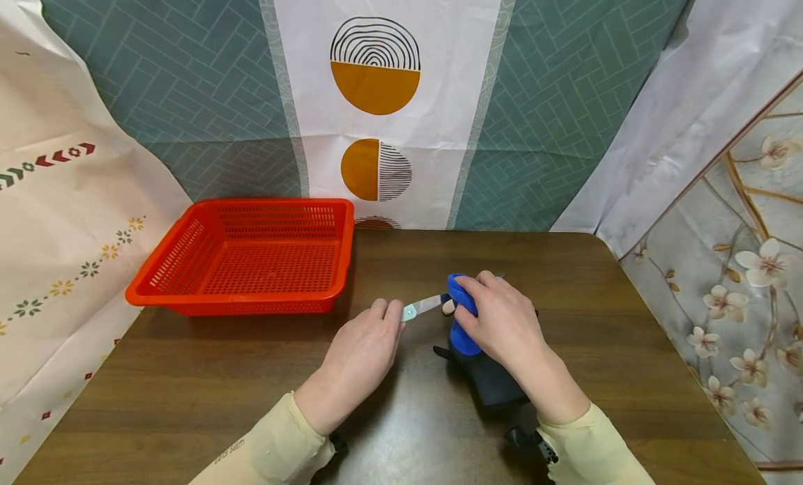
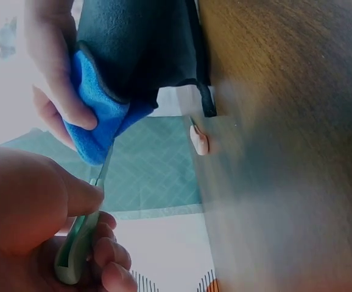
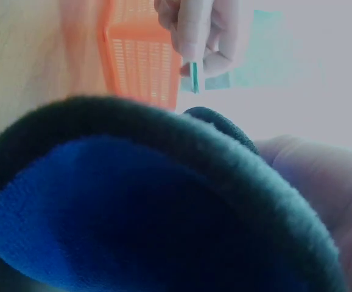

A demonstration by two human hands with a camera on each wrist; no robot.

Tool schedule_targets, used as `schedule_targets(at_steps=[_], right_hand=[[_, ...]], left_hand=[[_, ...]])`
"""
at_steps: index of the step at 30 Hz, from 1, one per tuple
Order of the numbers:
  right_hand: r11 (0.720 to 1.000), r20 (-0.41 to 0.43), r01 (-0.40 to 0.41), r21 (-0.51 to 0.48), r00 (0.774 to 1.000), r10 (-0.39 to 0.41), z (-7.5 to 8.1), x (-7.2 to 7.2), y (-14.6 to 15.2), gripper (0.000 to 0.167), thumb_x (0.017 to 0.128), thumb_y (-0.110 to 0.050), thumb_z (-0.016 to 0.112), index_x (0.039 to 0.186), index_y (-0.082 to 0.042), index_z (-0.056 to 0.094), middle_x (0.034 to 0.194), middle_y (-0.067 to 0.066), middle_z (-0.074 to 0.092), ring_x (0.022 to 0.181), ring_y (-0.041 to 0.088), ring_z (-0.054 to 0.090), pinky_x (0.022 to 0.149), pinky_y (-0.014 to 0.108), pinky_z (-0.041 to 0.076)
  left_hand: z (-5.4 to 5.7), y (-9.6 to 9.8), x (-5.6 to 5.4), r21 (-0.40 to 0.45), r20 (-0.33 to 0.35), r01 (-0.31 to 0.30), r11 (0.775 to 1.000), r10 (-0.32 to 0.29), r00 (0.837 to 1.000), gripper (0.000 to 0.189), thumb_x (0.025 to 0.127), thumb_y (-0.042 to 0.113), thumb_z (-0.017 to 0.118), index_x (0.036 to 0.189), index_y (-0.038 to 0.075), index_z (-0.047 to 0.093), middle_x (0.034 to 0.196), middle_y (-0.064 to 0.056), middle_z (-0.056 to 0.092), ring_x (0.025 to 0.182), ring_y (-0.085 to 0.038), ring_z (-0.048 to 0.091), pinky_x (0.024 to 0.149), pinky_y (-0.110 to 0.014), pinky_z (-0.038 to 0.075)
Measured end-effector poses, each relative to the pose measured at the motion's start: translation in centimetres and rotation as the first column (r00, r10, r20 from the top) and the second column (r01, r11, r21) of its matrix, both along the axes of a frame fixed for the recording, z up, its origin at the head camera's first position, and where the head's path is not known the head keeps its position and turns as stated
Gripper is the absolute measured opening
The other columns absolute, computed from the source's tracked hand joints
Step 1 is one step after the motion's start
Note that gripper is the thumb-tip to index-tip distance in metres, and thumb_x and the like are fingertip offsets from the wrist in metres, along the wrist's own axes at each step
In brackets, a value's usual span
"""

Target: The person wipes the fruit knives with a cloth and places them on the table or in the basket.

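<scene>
My left hand [image 1: 360, 356] grips the pale green handle of a folding knife [image 1: 410, 312], its blade out and pointing right. My right hand [image 1: 498, 321] pinches a thick cloth [image 1: 464, 339], blue on one side and dark on the other. The knife's blade tip meets the blue fold beside the right fingers, and the cloth hides the end of it. In the left wrist view, the cloth [image 2: 100, 115] hangs with its dark side outward and a small loop at one corner. The right wrist view is mostly filled by the cloth's dark-edged blue side [image 3: 133, 201].
A red plastic basket [image 1: 345, 262] stands at the back left of the wooden table [image 1: 219, 380]. A small beige object [image 2: 198, 140] lies on the table just past the cloth. Patterned curtains [image 1: 219, 74] hang behind the table and along both sides.
</scene>
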State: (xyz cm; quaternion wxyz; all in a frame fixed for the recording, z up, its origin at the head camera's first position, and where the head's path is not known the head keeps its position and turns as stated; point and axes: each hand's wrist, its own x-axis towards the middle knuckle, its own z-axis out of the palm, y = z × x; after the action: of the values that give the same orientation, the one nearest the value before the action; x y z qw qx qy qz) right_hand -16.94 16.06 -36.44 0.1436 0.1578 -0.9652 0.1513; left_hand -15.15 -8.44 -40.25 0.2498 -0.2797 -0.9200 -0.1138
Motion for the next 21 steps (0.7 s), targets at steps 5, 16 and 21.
schedule_targets(at_steps=[5,16,21], right_hand=[[1.000,-0.002,0.018,-0.011,1.000,-0.018,0.41,-0.22,0.50,0.047,0.099,-0.022,0.078,0.144,-0.008,0.072,0.113,0.013,0.071,0.098,0.031,0.068,0.075,0.051,0.063],[0.999,-0.024,0.035,-0.039,0.999,-0.036,1.06,-0.16,0.55,0.049,0.099,-0.023,0.077,0.146,-0.010,0.071,0.118,0.014,0.070,0.104,0.033,0.069,0.079,0.055,0.063],[0.998,-0.025,0.038,-0.051,0.999,-0.039,0.82,0.36,0.31,0.050,0.099,-0.024,0.077,0.146,-0.011,0.071,0.117,0.012,0.070,0.104,0.032,0.068,0.079,0.054,0.063]], left_hand=[[0.08,-0.03,-0.11,-0.022,-0.072,-0.032,0.999,0.030,0.997,0.027,0.104,0.014,0.077,0.096,0.005,0.054,0.077,-0.003,0.042,0.055,-0.020,0.048,0.045,-0.028,0.039],[0.56,-0.14,-0.30,-0.020,-0.048,-0.063,0.998,0.062,0.997,0.025,0.105,0.013,0.075,0.094,0.007,0.054,0.075,-0.003,0.045,0.058,-0.023,0.049,0.046,-0.028,0.036],[0.18,-0.16,0.04,-0.037,-0.005,-0.074,0.997,0.074,0.997,0.023,0.103,0.010,0.075,0.094,0.007,0.053,0.075,-0.002,0.046,0.059,-0.022,0.051,0.047,-0.027,0.037]])
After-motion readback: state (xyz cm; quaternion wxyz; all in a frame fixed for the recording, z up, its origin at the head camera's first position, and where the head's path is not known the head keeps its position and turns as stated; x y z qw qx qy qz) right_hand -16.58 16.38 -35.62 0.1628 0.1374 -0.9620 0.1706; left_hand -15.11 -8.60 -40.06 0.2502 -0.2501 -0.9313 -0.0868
